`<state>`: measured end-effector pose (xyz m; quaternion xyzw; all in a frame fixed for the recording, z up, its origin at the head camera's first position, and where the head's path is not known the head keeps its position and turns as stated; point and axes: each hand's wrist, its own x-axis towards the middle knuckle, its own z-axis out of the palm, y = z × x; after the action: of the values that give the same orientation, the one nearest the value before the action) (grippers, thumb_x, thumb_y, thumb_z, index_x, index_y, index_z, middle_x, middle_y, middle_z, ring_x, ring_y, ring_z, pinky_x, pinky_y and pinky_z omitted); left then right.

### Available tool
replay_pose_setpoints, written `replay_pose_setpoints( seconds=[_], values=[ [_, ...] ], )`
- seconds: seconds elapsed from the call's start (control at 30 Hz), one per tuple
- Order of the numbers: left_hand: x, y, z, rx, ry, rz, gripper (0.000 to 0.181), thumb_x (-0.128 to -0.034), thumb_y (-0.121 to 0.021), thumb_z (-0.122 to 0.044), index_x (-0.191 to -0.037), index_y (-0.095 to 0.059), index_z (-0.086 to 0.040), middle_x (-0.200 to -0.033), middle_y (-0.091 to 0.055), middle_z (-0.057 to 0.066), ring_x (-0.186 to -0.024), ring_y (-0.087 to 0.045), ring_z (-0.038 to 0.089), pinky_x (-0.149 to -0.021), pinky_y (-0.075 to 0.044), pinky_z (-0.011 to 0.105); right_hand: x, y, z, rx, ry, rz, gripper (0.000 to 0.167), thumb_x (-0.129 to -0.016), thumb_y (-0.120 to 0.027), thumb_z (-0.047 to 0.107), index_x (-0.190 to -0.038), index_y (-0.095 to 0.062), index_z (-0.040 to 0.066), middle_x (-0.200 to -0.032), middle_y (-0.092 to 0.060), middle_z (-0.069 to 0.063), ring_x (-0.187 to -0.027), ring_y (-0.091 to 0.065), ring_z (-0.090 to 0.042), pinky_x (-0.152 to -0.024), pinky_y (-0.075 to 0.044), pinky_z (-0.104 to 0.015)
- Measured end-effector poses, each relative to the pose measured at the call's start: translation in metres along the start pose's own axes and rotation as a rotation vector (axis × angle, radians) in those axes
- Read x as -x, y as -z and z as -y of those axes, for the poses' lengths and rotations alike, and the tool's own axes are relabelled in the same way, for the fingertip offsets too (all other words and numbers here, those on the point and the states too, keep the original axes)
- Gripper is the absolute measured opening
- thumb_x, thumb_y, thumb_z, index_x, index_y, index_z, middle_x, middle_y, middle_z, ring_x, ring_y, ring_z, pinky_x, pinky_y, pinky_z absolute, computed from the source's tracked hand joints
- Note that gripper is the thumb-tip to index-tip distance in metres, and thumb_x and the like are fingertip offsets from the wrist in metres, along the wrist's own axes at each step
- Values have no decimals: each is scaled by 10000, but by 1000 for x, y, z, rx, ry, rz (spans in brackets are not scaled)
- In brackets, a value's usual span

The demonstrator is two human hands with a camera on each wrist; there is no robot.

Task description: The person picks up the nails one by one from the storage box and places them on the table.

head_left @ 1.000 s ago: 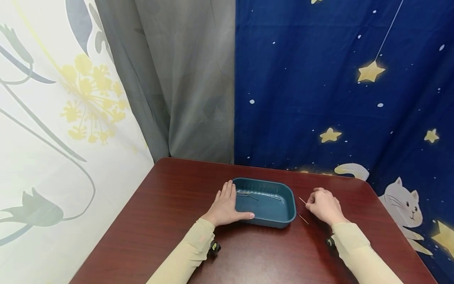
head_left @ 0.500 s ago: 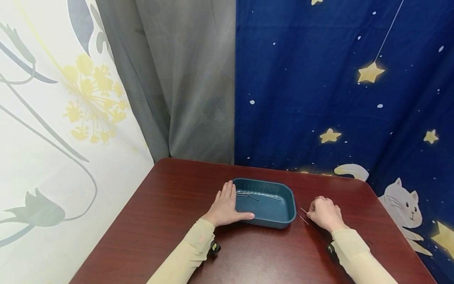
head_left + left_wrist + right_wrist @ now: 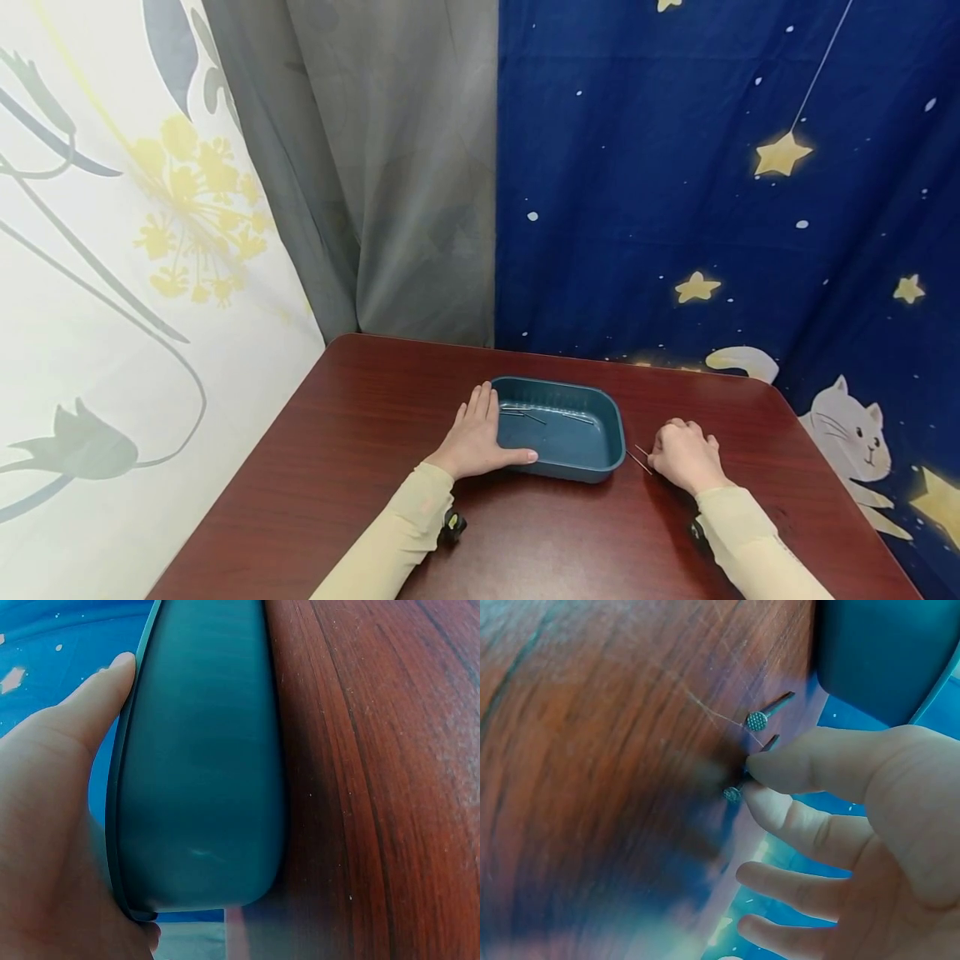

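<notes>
**Right hand (image 3: 684, 454) pinching held nail (image 3: 732, 795), right of tray (image 3: 551, 472)**

Compared with the frame of one second ago, the right hand has shifted along the tray's right side toward the wearer, bringing the held nail closer to the second nail (image 3: 757, 721). The left hand (image 3: 476, 437), the tray and the second nail have kept their positions.

Right grip: narrow, thumb and index finger pinching the held nail; remaining fingers extended. Left grip: wide, straight fingers along the tray's left end, thumb on its near rim.

The held nail is slim, with a round head and its shaft directed toward the tray. Whether it touches the surface cannot be determined. The second nail, its head finely patterned, lies just beside the tray's right end. Further nails (image 3: 535, 419) lie inside the tray, toward its far side. The tray is blue-green, rectangular, with rounded corners.

The bench (image 3: 397, 383) beneath the tray is reddish-brown with dark wood grain. Beyond the tray hang a grey curtain (image 3: 420, 208) and, to its right, a blue curtain (image 3: 637, 208) printed with stars. A white panel (image 3: 97, 333) with plant motifs stands well left of the tray.
</notes>
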<state>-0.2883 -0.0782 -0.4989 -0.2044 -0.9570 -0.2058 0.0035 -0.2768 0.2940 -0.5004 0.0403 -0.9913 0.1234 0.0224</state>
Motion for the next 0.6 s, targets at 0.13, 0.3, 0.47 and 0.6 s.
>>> replay_pose_setpoints(
  seconds=[0.13,0.3,0.47,0.6],
  values=[
    [1,2,-2,-4,4,7,1340,-731,-529,-903,-1582,-131,53,-1670,-33,178,-1532,-58,333,-1191,-150,540,2,1,2,10,3,-2,227,-784,-747,147,-613,-609,199,-924,-571,-82,-1022,-481,-446,-931,-237,-803],
    [0,3,-2,-2,-10,-7,1329,-737,-546,-888,-1576,-148,63,-1667,-41,190,-1529,-76,350,-1184,-172,552,3,4,4,21,20,-12,208,-772,-749,141,-625,-611,191,-931,-575,-83,-989,-482,-428,-889,-282,-775],
    [-1,3,-2,-3,-7,-3,1328,-738,-548,-886,-1576,-148,64,-1668,-39,188,-1529,-76,345,-1183,-174,554,4,6,5,33,25,3,191,-774,-755,154,-650,-615,191,-925,-570,-71,-941,-482,-396,-791,-356,-684],
    [2,4,-3,-3,1,9,1332,-735,-530,-899,-1581,-139,53,-1671,-28,170,-1532,-63,332,-1190,-156,543,4,7,4,45,28,10,200,-789,-766,167,-668,-608,190,-922,-565,-67,-916,-480,-377,-746,-382,-625]
  ],
)
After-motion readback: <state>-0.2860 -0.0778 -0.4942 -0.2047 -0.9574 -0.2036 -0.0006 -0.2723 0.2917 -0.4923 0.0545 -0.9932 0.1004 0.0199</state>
